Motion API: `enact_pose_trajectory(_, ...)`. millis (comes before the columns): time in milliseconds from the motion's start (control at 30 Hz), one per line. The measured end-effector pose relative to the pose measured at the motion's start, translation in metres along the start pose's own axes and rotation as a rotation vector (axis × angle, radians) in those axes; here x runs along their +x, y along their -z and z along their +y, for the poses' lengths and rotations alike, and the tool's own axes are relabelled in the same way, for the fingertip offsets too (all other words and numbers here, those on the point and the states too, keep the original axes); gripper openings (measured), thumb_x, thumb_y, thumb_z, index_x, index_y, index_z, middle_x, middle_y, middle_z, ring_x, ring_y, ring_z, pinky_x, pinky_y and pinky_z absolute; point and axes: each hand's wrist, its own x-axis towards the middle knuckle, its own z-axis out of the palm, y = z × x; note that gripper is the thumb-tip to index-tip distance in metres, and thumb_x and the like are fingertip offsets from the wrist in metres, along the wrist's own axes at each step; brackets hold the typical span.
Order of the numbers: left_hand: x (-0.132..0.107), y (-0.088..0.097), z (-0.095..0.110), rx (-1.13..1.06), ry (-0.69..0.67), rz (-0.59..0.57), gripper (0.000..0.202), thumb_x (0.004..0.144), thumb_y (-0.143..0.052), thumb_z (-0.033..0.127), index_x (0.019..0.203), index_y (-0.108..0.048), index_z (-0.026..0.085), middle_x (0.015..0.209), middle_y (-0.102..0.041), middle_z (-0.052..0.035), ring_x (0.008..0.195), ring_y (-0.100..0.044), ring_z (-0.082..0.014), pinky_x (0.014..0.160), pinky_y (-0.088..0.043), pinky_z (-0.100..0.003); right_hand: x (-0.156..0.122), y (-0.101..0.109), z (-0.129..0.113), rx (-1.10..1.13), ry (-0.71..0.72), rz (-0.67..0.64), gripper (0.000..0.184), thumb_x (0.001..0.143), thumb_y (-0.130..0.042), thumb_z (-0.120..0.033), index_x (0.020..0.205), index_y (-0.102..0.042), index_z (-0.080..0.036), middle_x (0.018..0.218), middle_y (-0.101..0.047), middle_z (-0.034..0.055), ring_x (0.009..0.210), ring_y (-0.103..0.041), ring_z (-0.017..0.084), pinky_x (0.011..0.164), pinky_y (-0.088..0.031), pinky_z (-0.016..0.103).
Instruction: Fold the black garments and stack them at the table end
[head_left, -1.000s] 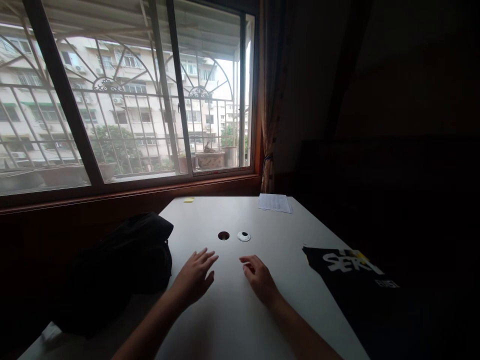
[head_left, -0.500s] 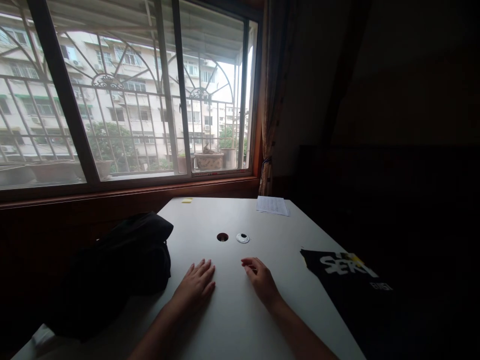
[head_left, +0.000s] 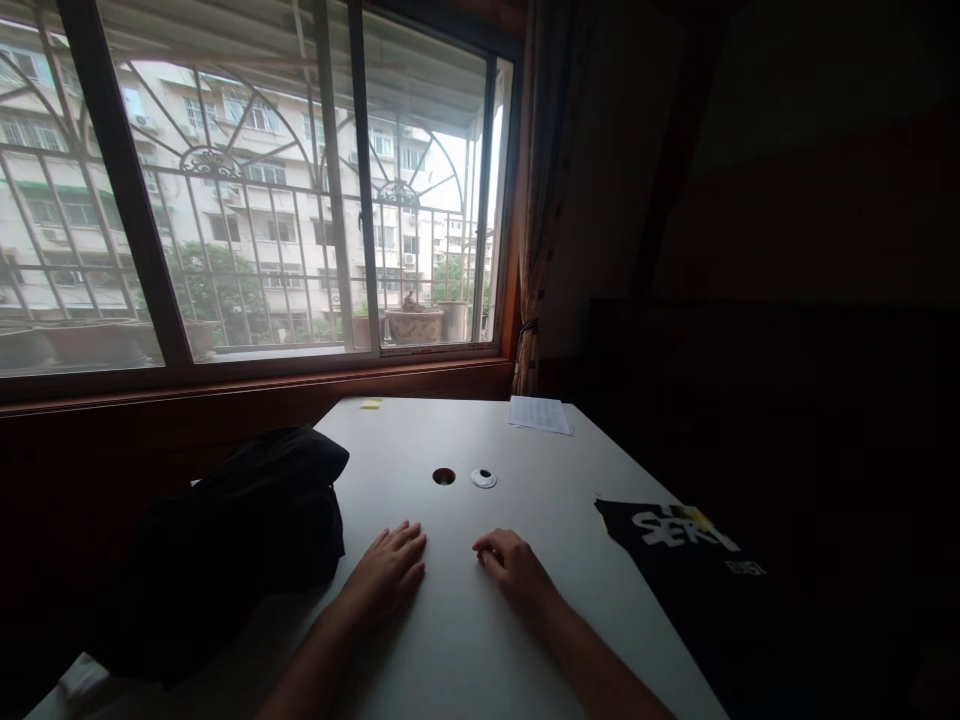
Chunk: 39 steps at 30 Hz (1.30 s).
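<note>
My left hand [head_left: 388, 572] lies palm down on the white table [head_left: 450, 640], its fingers stretched out and slightly spread, with nothing in it. Across from it, my right hand [head_left: 511, 570] rests with curled fingers, the thumb close to the index finger. Whatever may be between those fingertips is hidden or too small to make out. Just beyond the hands are a round hole [head_left: 444, 477] in the tabletop and, beside it, a white ring-shaped cover [head_left: 484, 479] with a dark opening. Neither hand touches them.
A black bag or bundled cloth [head_left: 247, 530] sits at the table's left. Dark fabric with white lettering [head_left: 675, 535] lies over the right edge. Papers [head_left: 540, 415] and a yellow sticky note [head_left: 371, 404] are at the far edge, below a barred window [head_left: 262, 200] and a curtain [head_left: 531, 300].
My right hand has shifted slightly left and toward me, its fingers more curled. My left hand stays flat in nearly the same place. The camera view has moved a little.
</note>
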Motion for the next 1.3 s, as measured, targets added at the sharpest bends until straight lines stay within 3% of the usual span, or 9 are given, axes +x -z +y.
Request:
enact_pose_trajectory(233, -0.002, 0.004, 0.0, -0.014, -0.022, 0.013, 0.046, 0.099, -0.051, 0.032, 0.145, -0.053, 0.025, 0.156, -0.044, -0.008, 0.147, -0.035, -0.0295, 0.121, -0.028, -0.053, -0.002, 0.016, -0.003, -0.07, -0.052, -0.033, 0.03, 0.086, -0.05, -0.018, 0.1, -0.076, -0.021, 0.097, -0.075, 0.0067, 0.095, -0.067, 0.025, 0.086, -0.048, 0.035)
enact_pose_trajectory(433, -0.001, 0.002, -0.003, -0.014, -0.026, 0.02, 0.046, 0.098, -0.052, 0.029, 0.145, -0.053, 0.026, 0.156, -0.045, -0.0073, 0.146, -0.036, -0.0292, 0.12, -0.03, -0.054, -0.002, 0.013, -0.004, -0.101, -0.017, -0.02, 0.029, 0.085, -0.05, -0.016, 0.096, -0.077, -0.022, 0.096, -0.075, 0.0057, 0.097, -0.065, 0.024, 0.089, -0.047, 0.034)
enact_pose_trajectory(600, -0.002, 0.003, -0.003, -0.013, -0.032, 0.023, 0.046, 0.097, -0.052, 0.027, 0.144, -0.054, 0.025, 0.155, -0.045, -0.0079, 0.146, -0.037, -0.0296, 0.12, -0.03, -0.055, -0.003, 0.021, -0.001, -0.189, -0.015, -0.044, 0.028, 0.086, -0.052, -0.018, 0.097, -0.077, -0.024, 0.095, -0.076, 0.0056, 0.091, -0.068, 0.023, 0.081, -0.048, 0.031)
enact_pose_trajectory(933, -0.001, 0.006, -0.001, -0.027, -0.023, 0.014, 0.045, 0.097, -0.053, 0.027, 0.142, -0.056, 0.025, 0.154, -0.047, -0.008, 0.145, -0.039, -0.0309, 0.12, -0.03, -0.055, -0.007, 0.081, 0.017, -0.316, -0.14, 0.076, 0.018, 0.087, -0.054, -0.028, 0.078, -0.069, -0.023, 0.079, -0.072, 0.0018, 0.071, -0.066, 0.02, 0.066, -0.044, 0.029)
enact_pose_trajectory(1167, -0.001, 0.006, -0.002, -0.045, -0.028, 0.021, 0.045, 0.097, -0.053, 0.029, 0.142, -0.056, 0.027, 0.154, -0.047, -0.0067, 0.145, -0.038, -0.0308, 0.121, -0.03, -0.054, -0.016, 0.125, 0.048, -0.41, -0.182, 0.231, 0.02, 0.088, -0.05, -0.032, 0.083, -0.066, -0.023, 0.086, -0.073, 0.0054, 0.078, -0.068, 0.022, 0.074, -0.048, 0.031)
enact_pose_trajectory(1300, -0.001, 0.003, -0.004, -0.041, -0.039, 0.032, 0.046, 0.097, -0.053, 0.028, 0.142, -0.056, 0.027, 0.154, -0.048, -0.0071, 0.145, -0.039, -0.0306, 0.12, -0.03, -0.055, -0.032, 0.149, 0.069, -0.469, -0.268, 0.244, 0.019, 0.088, -0.051, -0.03, 0.088, -0.069, -0.023, 0.095, -0.074, 0.008, 0.083, -0.069, 0.024, 0.073, -0.049, 0.032)
